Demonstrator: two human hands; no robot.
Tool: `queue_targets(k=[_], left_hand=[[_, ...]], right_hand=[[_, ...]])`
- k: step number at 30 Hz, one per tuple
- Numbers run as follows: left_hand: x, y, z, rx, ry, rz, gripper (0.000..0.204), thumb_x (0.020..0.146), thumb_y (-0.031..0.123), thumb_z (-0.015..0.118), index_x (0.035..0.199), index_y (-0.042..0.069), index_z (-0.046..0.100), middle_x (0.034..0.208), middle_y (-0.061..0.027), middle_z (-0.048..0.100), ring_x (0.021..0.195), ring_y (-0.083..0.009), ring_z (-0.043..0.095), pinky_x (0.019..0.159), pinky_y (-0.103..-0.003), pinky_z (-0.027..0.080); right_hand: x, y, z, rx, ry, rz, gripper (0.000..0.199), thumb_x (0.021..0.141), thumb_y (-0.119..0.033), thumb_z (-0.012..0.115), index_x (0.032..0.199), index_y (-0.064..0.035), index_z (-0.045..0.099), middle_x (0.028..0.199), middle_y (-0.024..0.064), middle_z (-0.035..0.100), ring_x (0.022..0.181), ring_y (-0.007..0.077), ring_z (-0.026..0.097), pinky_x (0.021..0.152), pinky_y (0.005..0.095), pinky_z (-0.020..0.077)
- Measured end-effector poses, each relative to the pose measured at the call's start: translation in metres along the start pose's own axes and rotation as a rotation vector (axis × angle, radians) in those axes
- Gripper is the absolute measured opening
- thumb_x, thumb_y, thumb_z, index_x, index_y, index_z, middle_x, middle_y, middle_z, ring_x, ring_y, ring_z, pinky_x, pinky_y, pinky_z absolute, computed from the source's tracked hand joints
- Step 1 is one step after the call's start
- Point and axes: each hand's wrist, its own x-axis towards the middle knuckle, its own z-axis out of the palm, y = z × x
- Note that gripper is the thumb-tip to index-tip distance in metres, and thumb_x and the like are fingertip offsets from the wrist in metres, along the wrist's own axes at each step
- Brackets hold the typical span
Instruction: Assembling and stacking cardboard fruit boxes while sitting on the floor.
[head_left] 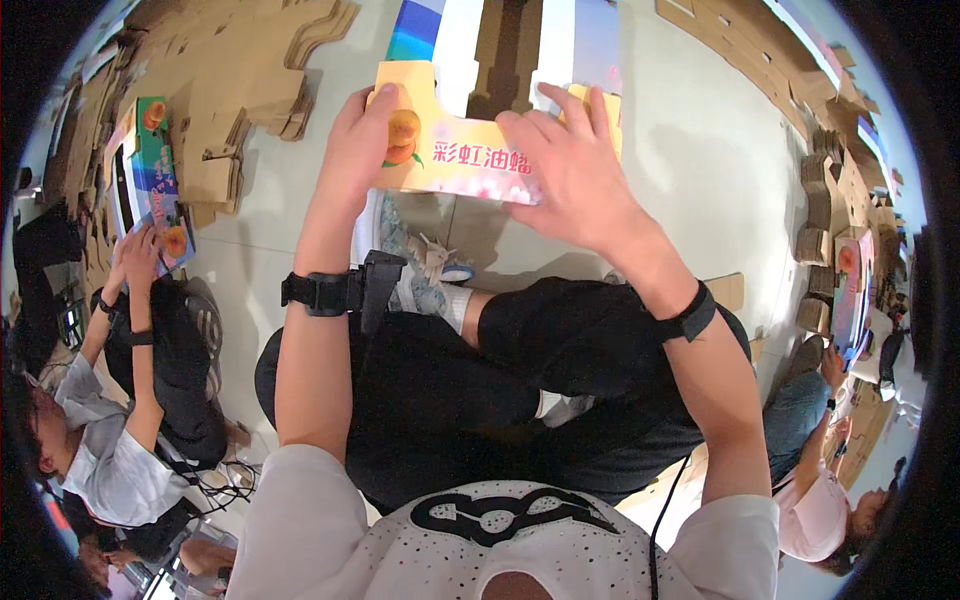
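You held a printed cardboard fruit box (465, 150) at the upper centre of the frame, above your crossed legs. Your left hand (360, 140) gripped its left end, thumb over the peach picture. Your right hand (570, 165) lay spread across its right front, fingers pressing the panel. At the far left, a co-worker's hands (135, 255) handled another box (155, 180).

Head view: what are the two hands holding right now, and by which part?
Both hold a printed cardboard fruit box. The left hand grips its left end, thumb over the fruit picture; the right hand lies on its right half, fingers over the top edge.
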Motion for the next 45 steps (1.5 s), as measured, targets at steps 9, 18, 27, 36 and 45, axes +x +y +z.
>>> queue_targets(k=[9, 18, 27, 36, 45], left_hand=[[0.004, -0.004, 0.01, -0.131, 0.074, 0.107, 0.053, 0.097, 0.043, 0.051, 0.125, -0.001, 0.056, 0.119, -0.0098, 0.061, 0.11, -0.0196, 0.057, 0.094, -0.031, 0.042], [-0.016, 0.016, 0.013, -0.022, 0.061, 0.133, 0.059, 0.095, 0.037, 0.057, 0.132, -0.007, 0.047, 0.117, -0.0206, 0.064, 0.106, -0.0249, 0.063, 0.093, -0.035, 0.047], [-0.003, -0.008, 0.017, 0.109, 0.145, 0.233, 0.054, 0.095, 0.031, 0.059, 0.133, -0.005, 0.049, 0.118, -0.0155, 0.063, 0.101, -0.0199, 0.063, 0.088, -0.031, 0.049], [0.0, -0.013, 0.013, 0.16, 0.173, 0.334, 0.052, 0.09, 0.027, 0.059, 0.13, -0.005, 0.048, 0.115, -0.0223, 0.065, 0.103, -0.0334, 0.065, 0.09, -0.039, 0.049], [-0.01, -0.01, 0.023, 0.393, 0.279, 0.411, 0.061, 0.09, 0.033, 0.057, 0.135, -0.005, 0.044, 0.117, -0.0298, 0.062, 0.11, -0.0443, 0.06, 0.094, -0.047, 0.047]], right_hand=[[0.003, 0.045, -0.009, 0.06, 0.028, -0.058, 0.071, 0.066, -0.024, 0.08, 0.129, -0.0055, 0.052, 0.123, 0.0136, 0.058, 0.128, 0.0306, 0.047, 0.115, 0.0584, 0.0226], [0.008, 0.026, -0.007, 0.154, -0.006, -0.116, 0.073, 0.064, -0.021, 0.079, 0.129, -0.006, 0.051, 0.121, 0.0119, 0.058, 0.125, 0.0292, 0.049, 0.116, 0.0582, 0.0211], [0.009, 0.018, 0.006, 0.062, -0.034, -0.081, 0.079, 0.062, -0.023, 0.08, 0.133, -0.0069, 0.049, 0.124, 0.0116, 0.057, 0.128, 0.0292, 0.047, 0.117, 0.059, 0.0194], [0.003, 0.031, -0.003, -0.023, -0.074, -0.172, 0.084, 0.067, -0.035, 0.079, 0.14, -0.0111, 0.045, 0.146, 0.0069, 0.044, 0.142, 0.0363, 0.03, 0.115, 0.0643, 0.0161], [0.007, 0.027, -0.013, 0.097, 0.011, -0.092, 0.094, 0.067, -0.049, 0.079, 0.146, -0.0137, 0.042, 0.151, 0.0144, 0.038, 0.143, 0.0417, 0.024, 0.116, 0.0631, 0.0131]])
